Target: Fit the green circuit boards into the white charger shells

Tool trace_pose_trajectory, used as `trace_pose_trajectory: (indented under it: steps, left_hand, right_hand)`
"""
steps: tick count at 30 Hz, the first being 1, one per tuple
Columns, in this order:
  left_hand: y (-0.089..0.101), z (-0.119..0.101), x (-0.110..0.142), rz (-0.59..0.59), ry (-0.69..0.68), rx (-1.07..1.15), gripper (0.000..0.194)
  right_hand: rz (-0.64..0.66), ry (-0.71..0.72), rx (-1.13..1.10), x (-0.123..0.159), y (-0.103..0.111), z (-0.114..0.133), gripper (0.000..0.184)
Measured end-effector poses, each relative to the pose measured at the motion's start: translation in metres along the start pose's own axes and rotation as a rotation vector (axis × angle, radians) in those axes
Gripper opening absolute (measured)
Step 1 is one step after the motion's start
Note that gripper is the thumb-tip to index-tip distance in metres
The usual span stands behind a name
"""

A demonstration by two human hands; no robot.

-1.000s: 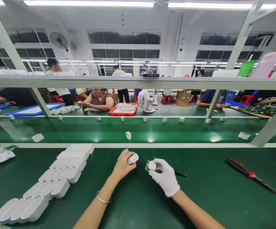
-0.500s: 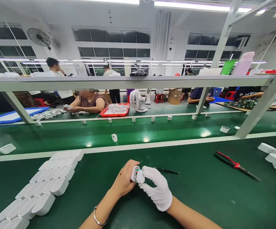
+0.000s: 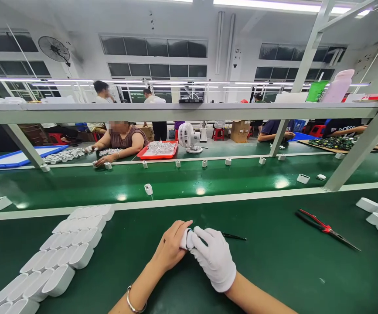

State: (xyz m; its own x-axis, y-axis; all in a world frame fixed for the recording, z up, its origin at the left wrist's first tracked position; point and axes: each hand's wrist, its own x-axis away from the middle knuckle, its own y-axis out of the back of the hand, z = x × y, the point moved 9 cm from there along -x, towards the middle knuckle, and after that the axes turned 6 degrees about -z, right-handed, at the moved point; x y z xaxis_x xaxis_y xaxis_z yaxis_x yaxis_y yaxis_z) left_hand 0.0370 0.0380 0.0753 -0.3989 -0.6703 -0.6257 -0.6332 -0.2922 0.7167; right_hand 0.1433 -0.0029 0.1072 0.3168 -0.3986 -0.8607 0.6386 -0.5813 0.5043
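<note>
The hands (image 3: 213,259) have come together at the case (image 3: 184,240).

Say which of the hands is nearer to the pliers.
Right. The gloved right hand is to the left of the pliers, apart from them; the bare left hand is farther off, on the right hand's other side.

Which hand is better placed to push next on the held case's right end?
Probably the right hand: its fingers are at that end, while the left hand grips the case from the other side.
</note>
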Motion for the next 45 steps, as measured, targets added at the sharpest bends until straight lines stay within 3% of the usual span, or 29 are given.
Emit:
trace_pose_trajectory:
  steps: [4, 10, 17, 25, 28, 33, 35, 37, 39, 42, 45]
  left_hand:
    - [-0.002, 0.001, 0.001, 0.004, 0.005, 0.016, 0.067]
    - [-0.005, 0.007, 0.002, 0.015, 0.087, 0.098, 0.057]
    - [-0.007, 0.008, 0.002, 0.015, 0.107, 0.130, 0.057]
    - [-0.010, 0.007, 0.006, 0.030, 0.095, 0.174, 0.068]
    - [-0.012, 0.010, 0.007, 0.041, 0.126, 0.208, 0.067]
    - [-0.014, 0.010, 0.006, 0.046, 0.163, 0.270, 0.049]
    - [-0.015, 0.003, 0.005, 0.045, 0.129, 0.293, 0.038]
    - [-0.015, 0.000, 0.005, 0.048, 0.119, 0.304, 0.033]
    - [-0.016, 0.001, 0.005, 0.055, 0.135, 0.305, 0.032]
    - [-0.016, 0.004, 0.005, 0.068, 0.145, 0.281, 0.036]
    - [-0.014, 0.011, 0.005, 0.055, 0.191, 0.271, 0.035]
  right_hand:
    - [-0.061, 0.005, -0.020, 0.002, 0.004, 0.001, 0.026]
    - [-0.144, -0.084, -0.247, 0.009, 0.010, -0.009, 0.037]
    - [-0.085, -0.087, -0.340, 0.011, 0.002, -0.010, 0.038]
    - [-0.030, -0.075, -0.181, 0.003, -0.006, 0.000, 0.029]
    - [0.024, -0.207, -0.341, 0.002, -0.009, -0.005, 0.029]
    - [0.061, -0.652, -0.786, 0.024, -0.026, -0.032, 0.055]
    - [0.120, -0.736, -0.800, 0.032, -0.034, -0.035, 0.058]
    - [0.143, -0.679, -0.679, 0.031, -0.033, -0.034, 0.059]
    - [0.083, -0.531, -0.553, 0.021, -0.023, -0.029, 0.058]
    - [-0.036, -0.341, -0.483, 0.006, -0.006, -0.019, 0.041]
    - [-0.102, -0.270, -0.466, -0.001, 0.006, -0.018, 0.033]
